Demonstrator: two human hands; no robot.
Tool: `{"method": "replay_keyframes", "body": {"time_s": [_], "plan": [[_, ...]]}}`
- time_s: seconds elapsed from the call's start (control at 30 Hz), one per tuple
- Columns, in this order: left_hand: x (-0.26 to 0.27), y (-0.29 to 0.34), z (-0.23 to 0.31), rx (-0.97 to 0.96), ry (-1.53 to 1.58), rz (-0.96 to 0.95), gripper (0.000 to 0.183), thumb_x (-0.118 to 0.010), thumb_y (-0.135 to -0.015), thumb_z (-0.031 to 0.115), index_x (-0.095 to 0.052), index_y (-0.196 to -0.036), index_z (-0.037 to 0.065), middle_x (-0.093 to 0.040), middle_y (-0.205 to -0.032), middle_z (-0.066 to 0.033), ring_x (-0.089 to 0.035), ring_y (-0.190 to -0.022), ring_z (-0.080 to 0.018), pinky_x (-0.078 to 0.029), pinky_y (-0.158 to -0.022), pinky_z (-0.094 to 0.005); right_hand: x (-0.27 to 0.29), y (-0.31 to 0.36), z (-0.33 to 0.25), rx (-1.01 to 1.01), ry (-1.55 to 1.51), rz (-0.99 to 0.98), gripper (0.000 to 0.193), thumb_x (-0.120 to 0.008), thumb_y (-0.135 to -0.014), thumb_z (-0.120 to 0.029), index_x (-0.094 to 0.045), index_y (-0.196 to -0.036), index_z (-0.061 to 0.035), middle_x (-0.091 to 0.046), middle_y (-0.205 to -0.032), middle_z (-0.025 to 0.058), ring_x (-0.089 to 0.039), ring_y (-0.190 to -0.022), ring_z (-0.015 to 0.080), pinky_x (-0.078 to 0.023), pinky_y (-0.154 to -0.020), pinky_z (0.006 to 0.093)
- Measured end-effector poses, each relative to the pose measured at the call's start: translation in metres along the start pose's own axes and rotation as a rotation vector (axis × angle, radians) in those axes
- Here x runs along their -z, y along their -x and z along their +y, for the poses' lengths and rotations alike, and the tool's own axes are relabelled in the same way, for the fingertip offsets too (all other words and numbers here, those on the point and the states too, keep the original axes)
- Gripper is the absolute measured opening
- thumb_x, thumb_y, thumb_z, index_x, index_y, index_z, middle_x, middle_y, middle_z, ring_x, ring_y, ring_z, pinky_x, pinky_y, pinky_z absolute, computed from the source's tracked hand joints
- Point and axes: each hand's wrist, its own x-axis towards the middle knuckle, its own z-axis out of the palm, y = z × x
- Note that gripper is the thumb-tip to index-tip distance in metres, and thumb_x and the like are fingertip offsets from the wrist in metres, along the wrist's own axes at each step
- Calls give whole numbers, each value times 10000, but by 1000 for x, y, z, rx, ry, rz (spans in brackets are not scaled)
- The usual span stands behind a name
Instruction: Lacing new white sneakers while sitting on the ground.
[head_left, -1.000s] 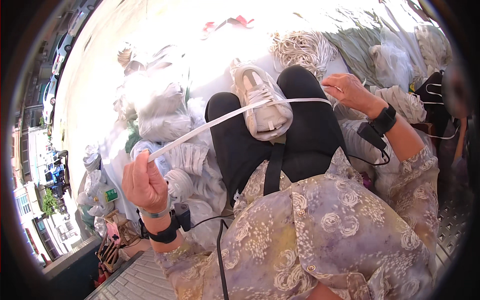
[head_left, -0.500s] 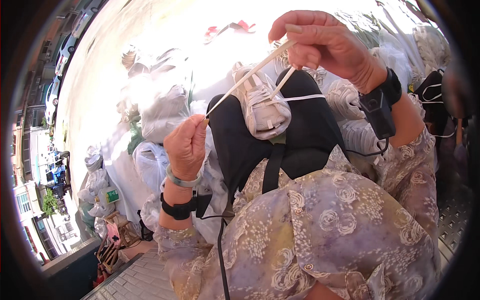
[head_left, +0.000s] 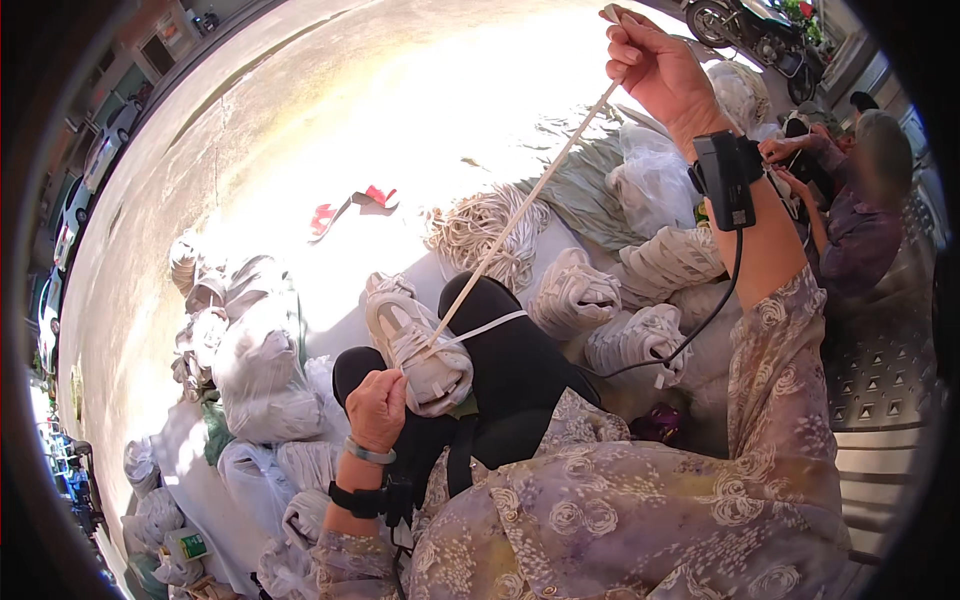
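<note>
A motorcycle (head_left: 768,44) and parked cars (head_left: 101,160) stand beside the sunlit pavement (head_left: 160,280).

Extends right arm (head_left: 765,260) forward and high, with right grip (head_left: 660,78) closed and fingers (head_left: 620,50) curled. Holds left forearm (head_left: 357,476) lower, angled upward, with left grip (head_left: 376,410) balled near left knee (head_left: 354,366).

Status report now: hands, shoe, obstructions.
Right hand raised, gripping taut lace. Left hand closed beside sneaker, contents unclear. Sneaker between knees, lacing uppermost. Nothing visibly blocking the lace.
</note>
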Motion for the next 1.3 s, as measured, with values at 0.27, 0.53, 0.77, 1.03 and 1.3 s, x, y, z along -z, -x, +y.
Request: {"method": "replay_keyframes", "body": {"time_s": [0.27, 0.53, 0.77, 1.03, 1.3], "plan": [[-17, 21, -17, -28, -11, 28, 40, -612, -750, 61, -601, -765, 26, -572, -701, -118, -582, -653, -297, -467, -585, -349, 19, -14, -26, 102, 129, 20, 182, -548, -900, -119, -560, -1043, -7, -626, -860, 76, -572, -666, 105, -482, -643, 275], [-25, 40, -27, -14, -87, 66, 68, -614, -711, 38, -594, -776, 29, -577, -765, -124, -575, -750, -306, -463, -694, -370, 16, -21, -11, 110, 172, 122, 199, -567, -890, -134, -577, -1017, 19, -618, -863, 52, -565, -655, 101, -484, -642, 244], [-35, 24, -27, -33, -157, 103, 182, -640, -696, 128, -620, -871, 82, -569, -960, -90, -531, -914, -290, -438, -772, -384, 6, 16, 57, -175, 456, -40, 147, -586, -860, -149, -580, -960, -42, -473, -680, -51, -303, -462, -6, -206, -406, 172], [-39, 27, -21, -6, -279, 16, 182, -640, -694, 172, -631, -866, 113, -544, -1040, -96, -483, -1006, -301, -382, -827, -421, -70, 148, 244, -246, 885, -580, 46, -596, -790, -79, -581, -775, -38, -563, -800, 37, -534, -741, 155, -430, -653, 262], [-44, 22, -22, -14, -311, 80, 177, -633, -703, 140, -640, -873, 88, -548, -1113, -133, -505, -1026, -312, -383, -855, -407, -89, 164, 298, 302, 1320, -781, 93, -568, -708, -97, -619, -773, -54, -548, -1043, 89, -471, -1064, 271, -375, -842, 397]]}}
